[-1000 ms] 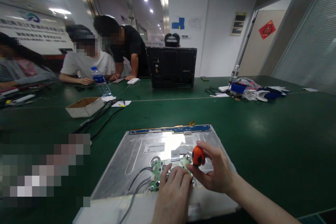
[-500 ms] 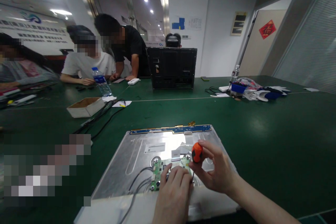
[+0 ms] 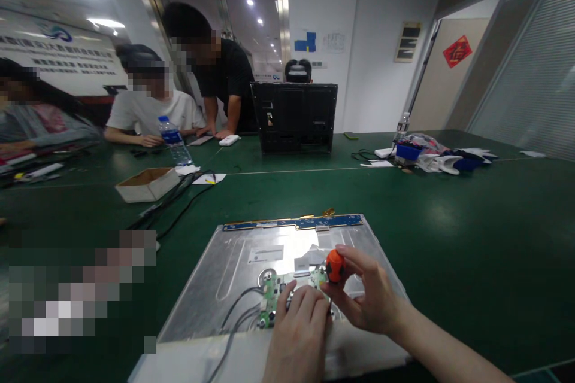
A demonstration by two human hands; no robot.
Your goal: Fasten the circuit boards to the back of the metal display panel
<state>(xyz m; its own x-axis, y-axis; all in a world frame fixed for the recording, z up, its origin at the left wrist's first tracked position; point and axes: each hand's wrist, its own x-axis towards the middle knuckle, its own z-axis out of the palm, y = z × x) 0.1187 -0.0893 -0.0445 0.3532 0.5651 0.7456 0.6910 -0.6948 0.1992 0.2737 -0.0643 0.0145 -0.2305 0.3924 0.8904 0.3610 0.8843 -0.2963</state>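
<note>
My right hand [image 3: 375, 293] pinches the orange and black handle of a screwdriver [image 3: 335, 266] between thumb and fingers. The screwdriver stands roughly upright, its thin shaft pointing down at the right edge of a green circuit board [image 3: 269, 293]. Lying over the board is my left hand [image 3: 299, 326], fingers spread a little, fingertips close to the shaft. The board sits on a silver metal panel [image 3: 202, 293], with dark cables [image 3: 233, 335] leaving its left side. A blue circuit strip [image 3: 287, 223] runs along the panel's far edge. The screwdriver's tip is hidden.
Beyond the panel, a black monitor housing [image 3: 294, 116] stands on the green table [image 3: 449, 239]. To the left are an open carton [image 3: 148, 187], black cables [image 3: 179, 215] and a water bottle [image 3: 175, 140]. A blue container [image 3: 408, 151] sits at right. Several people are across the table.
The screwdriver handle and my right hand have shifted very slightly down and left. My left hand stays on the board. Across the table, the standing person has moved a little.
</note>
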